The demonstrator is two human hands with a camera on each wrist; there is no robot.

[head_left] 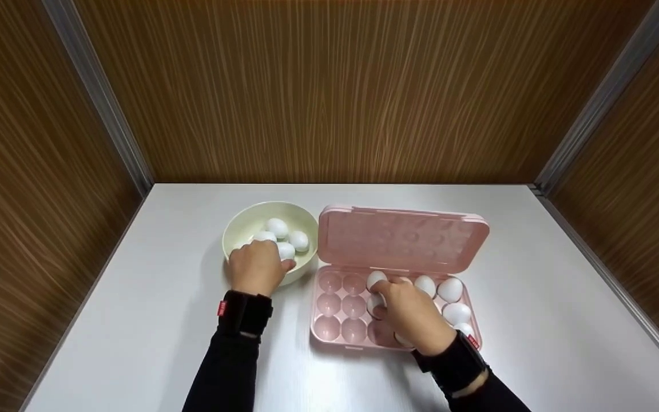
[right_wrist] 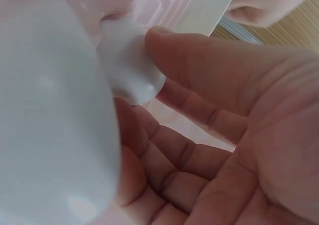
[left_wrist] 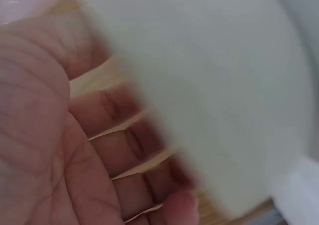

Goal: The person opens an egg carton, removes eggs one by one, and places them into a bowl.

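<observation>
A pale pink plastic egg box (head_left: 329, 320) lies open on the white counter (head_left: 535, 320), its hinged lid (head_left: 401, 237) tipped up at the far side so the cups underneath stay reachable. I take the box as the landmark.

The right hand (head_left: 412, 317) is over the middle of the box, its fingers curled down around a white egg (head_left: 374, 303) in the middle row. The right wrist view shows the thumb (right_wrist: 209, 70) and fingers pinching a white egg (right_wrist: 130, 65) from both sides, a grip that suits settling it into a cup. About 5 more white eggs sit in the cups at the right end and far row of the box, while the 6 cups at the left end are bare.

Just left of the box, touching or nearly touching it, stands a round cream-coloured bowl (head_left: 238, 232) holding about 4 white eggs (head_left: 277, 228). The left hand (head_left: 257, 266) reaches over the bowl's near rim with fingers bent down onto the eggs. The left wrist view is blurred: it shows bent fingers (left_wrist: 119, 145) against the bowl, and I cannot tell whether they already hold an egg.
</observation>
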